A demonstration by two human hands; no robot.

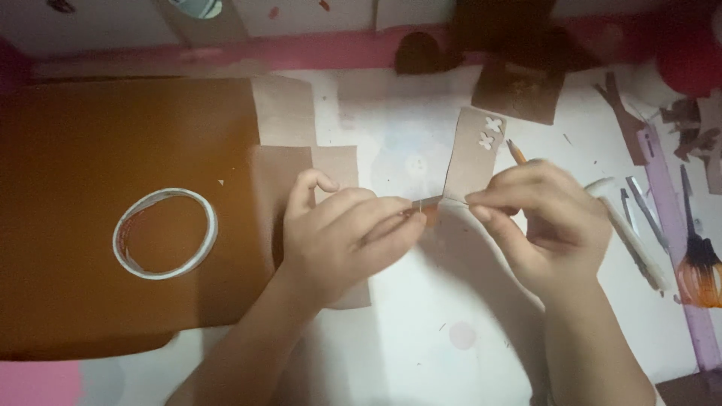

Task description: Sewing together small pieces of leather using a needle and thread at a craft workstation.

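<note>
My left hand [342, 240] and my right hand [545, 218] meet at the middle of the white table [406, 353]. Both pinch the lower edge of a tan cardboard strip [470, 154] that stands up between them. The strip has small white flower-shaped cut-outs [489, 134] near its top. A pencil [517, 153] pokes out behind my right hand's fingers. My left hand rests over flat tan card pieces [335, 165].
A large brown card sheet [90, 150] lies at the left with a roll of clear tape [165, 233] on it. A dark brown square [517, 92] sits at the back. Scissors [639, 218], a paintbrush [699, 263] and card scraps lie at the right.
</note>
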